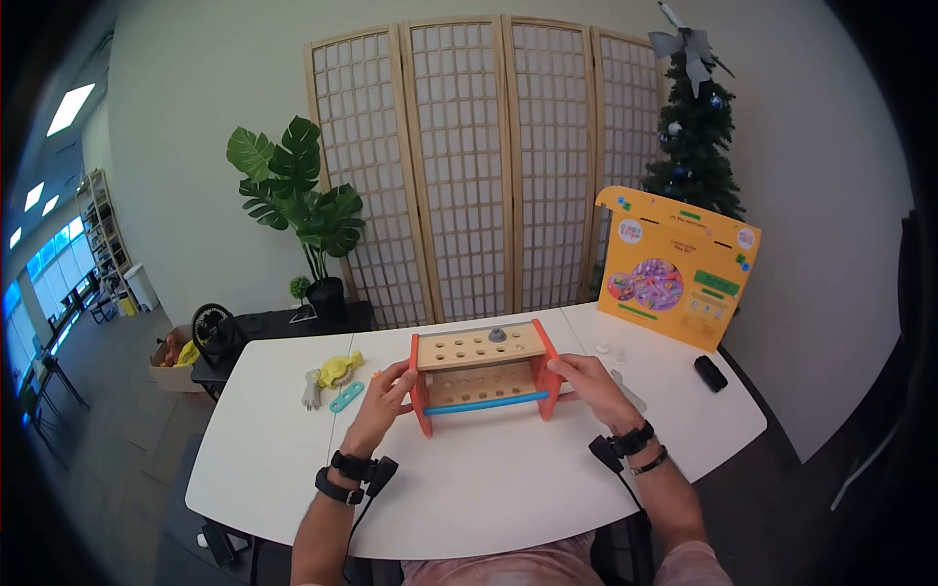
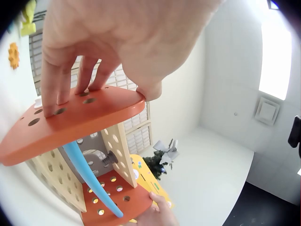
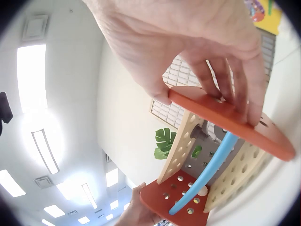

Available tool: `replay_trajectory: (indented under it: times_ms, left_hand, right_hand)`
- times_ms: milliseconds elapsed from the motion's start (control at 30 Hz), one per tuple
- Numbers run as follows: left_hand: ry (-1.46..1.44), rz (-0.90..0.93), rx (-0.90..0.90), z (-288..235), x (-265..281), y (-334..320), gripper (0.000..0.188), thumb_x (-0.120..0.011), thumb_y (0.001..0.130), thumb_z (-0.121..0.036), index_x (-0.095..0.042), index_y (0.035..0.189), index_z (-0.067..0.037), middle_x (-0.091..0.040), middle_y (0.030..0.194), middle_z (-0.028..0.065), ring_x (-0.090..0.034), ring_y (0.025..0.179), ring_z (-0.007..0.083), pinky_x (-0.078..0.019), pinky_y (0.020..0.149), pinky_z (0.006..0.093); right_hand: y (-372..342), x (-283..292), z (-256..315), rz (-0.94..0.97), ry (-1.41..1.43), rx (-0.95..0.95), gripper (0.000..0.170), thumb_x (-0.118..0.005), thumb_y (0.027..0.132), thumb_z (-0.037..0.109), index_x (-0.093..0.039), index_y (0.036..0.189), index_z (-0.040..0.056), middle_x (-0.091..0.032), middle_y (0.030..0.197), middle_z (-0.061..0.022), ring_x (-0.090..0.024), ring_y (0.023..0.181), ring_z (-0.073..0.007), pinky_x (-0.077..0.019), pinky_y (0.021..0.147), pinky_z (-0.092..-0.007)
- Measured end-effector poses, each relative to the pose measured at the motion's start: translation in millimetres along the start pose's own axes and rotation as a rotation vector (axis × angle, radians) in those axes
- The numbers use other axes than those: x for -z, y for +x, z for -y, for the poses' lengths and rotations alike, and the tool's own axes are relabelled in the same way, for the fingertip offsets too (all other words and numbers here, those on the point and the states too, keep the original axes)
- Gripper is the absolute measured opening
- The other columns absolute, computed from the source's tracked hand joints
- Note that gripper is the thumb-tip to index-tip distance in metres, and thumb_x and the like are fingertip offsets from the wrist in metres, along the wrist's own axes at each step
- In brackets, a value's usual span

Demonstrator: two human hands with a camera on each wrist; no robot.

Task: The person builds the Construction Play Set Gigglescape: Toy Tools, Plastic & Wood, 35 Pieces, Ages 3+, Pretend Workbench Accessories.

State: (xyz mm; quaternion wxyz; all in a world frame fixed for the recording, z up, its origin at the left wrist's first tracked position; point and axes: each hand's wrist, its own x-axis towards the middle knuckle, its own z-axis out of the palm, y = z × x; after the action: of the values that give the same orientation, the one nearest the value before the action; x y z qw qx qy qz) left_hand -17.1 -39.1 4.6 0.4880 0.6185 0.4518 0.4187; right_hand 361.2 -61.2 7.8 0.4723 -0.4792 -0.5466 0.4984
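Note:
A toy workbench [image 1: 464, 350] with pale wooden hole boards and orange-red side panels is at the middle of the white table [image 1: 469, 498]. My left hand [image 1: 381, 398] grips its left panel [image 2: 75, 117], thumb on the upper edge and fingers spread over the outer face. Likewise, my right hand [image 1: 598, 389] holds the right panel [image 3: 230, 115] by its edge. A blue bar [image 1: 486, 403] spans the front between the panels. On the top board sits a grey screw [image 1: 497, 335], its threaded shank poking through underneath in the left wrist view.
Left of the workbench lie a yellow toy piece [image 1: 340, 369], a grey piece [image 1: 312, 391] and a teal strip with holes [image 1: 347, 397]. A yellow box [image 1: 679, 278] stands at the back right, near a small black object [image 1: 710, 373].

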Motion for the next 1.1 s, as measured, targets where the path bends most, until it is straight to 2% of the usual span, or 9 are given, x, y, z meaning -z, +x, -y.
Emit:
replay_trajectory:
  times_ms: [100, 167, 367, 433, 667, 867, 933, 1067, 1100]
  left_hand:
    - [-0.002, -0.027, -0.037, -6.9, -6.2, -25.2, 0.052, -0.053, 0.117, -0.038, -0.053, 0.158, -0.006, -0.067, 0.142, 0.0072, -0.064, 0.135, 0.0192, -0.0581, 0.109, 0.0430]
    - [-0.088, 0.011, -0.058, -10.4, -7.3, -43.5, 0.054, -0.063, 0.113, -0.030, -0.053, 0.158, -0.001, -0.070, 0.139, 0.0134, -0.069, 0.124, 0.0219, -0.0578, 0.106, 0.0371]
    - [-0.023, 0.028, -0.131, -1.5, -14.4, -95.8, 0.061, -0.070, 0.105, -0.009, -0.048, 0.161, 0.001, -0.069, 0.145, 0.0187, -0.072, 0.124, 0.0240, -0.0581, 0.106, 0.0375]
    - [0.045, 0.005, -0.149, 10.4, -15.5, -105.5, 0.061, -0.071, 0.104, -0.006, -0.049, 0.160, 0.001, -0.071, 0.141, 0.0185, -0.073, 0.124, 0.0244, -0.0590, 0.104, 0.0375]
    - [0.269, -0.046, -0.194, 31.5, -20.1, -110.3, 0.047, -0.073, 0.100, 0.001, -0.051, 0.142, 0.003, -0.082, 0.113, 0.0189, -0.079, 0.114, 0.0234, -0.0636, 0.098, 0.0358]
    - [0.389, -0.049, -0.190, 43.4, -12.6, -76.8, 0.040, -0.074, 0.100, -0.002, -0.052, 0.133, 0.003, -0.081, 0.116, 0.0225, -0.079, 0.115, 0.0320, -0.0637, 0.099, 0.0388]
    - [0.389, -0.051, -0.189, 48.5, -10.3, -61.7, 0.040, -0.074, 0.101, -0.003, -0.051, 0.133, 0.003, -0.080, 0.118, 0.0240, -0.078, 0.116, 0.0336, -0.0634, 0.100, 0.0397]
    - [0.408, -0.057, -0.182, 52.4, -8.9, -39.0, 0.041, -0.074, 0.101, -0.005, -0.051, 0.133, 0.003, -0.079, 0.122, 0.0264, -0.078, 0.118, 0.0350, -0.0627, 0.102, 0.0412]
    - [0.407, -0.059, -0.181, 53.2, -8.9, -35.2, 0.041, -0.074, 0.101, -0.005, -0.051, 0.133, 0.003, -0.079, 0.122, 0.0264, -0.078, 0.118, 0.0350, -0.0627, 0.102, 0.0412]
  right_hand:
    - [-20.9, 3.9, -1.3, 0.038, 0.041, 0.007, 0.037, -0.066, 0.110, 0.024, -0.067, 0.134, -0.0051, -0.073, 0.115, -0.0090, -0.076, 0.100, -0.0187, -0.0660, 0.091, -0.0374]
    - [-36.7, 4.3, -3.8, 0.073, 0.070, -0.001, 0.039, -0.067, 0.109, 0.018, -0.064, 0.139, -0.0057, -0.073, 0.118, -0.0098, -0.075, 0.102, -0.0189, -0.0654, 0.094, -0.0365]
    - [-79.0, -3.3, -24.2, 0.080, 0.014, 0.157, 0.061, -0.072, 0.100, 0.002, -0.050, 0.156, -0.0057, -0.067, 0.143, -0.0174, -0.073, 0.120, -0.0258, -0.0610, 0.104, -0.0346]
    - [-85.0, -4.0, -31.7, 0.104, -0.213, 0.245, 0.069, -0.073, 0.097, -0.002, -0.045, 0.160, -0.0047, -0.064, 0.149, -0.0199, -0.070, 0.128, -0.0282, -0.0611, 0.104, -0.0357]
    - [-90.8, -20.0, -27.6, 0.106, -0.201, 0.086, 0.054, -0.072, 0.099, -0.001, -0.052, 0.149, -0.0066, -0.067, 0.143, -0.0193, -0.071, 0.125, -0.0253, -0.0618, 0.102, -0.0369]
    - [-48.7, -12.6, -47.4, 0.093, -0.378, 0.106, 0.047, -0.070, 0.098, -0.003, -0.052, 0.141, -0.0089, -0.066, 0.143, -0.0220, -0.072, 0.127, -0.0302, -0.0624, 0.103, -0.0398]
    - [-32.3, -11.6, -53.1, 0.061, -0.372, 0.203, 0.041, -0.066, 0.096, -0.006, -0.052, 0.134, -0.0122, -0.076, 0.121, -0.0241, -0.080, 0.089, -0.0240, -0.0653, 0.083, -0.0352]
    - [-10.7, -9.0, -49.2, 0.061, -0.364, 0.195, 0.040, -0.064, 0.096, -0.007, -0.052, 0.133, -0.0121, -0.075, 0.121, -0.0260, -0.079, 0.087, -0.0237, -0.0653, 0.080, -0.0344]
    - [-5.4, -7.4, -48.1, 0.067, -0.373, 0.129, 0.047, -0.066, 0.095, -0.006, -0.051, 0.139, -0.0104, -0.071, 0.132, -0.0241, -0.074, 0.109, -0.0279, -0.0657, 0.088, -0.0371]
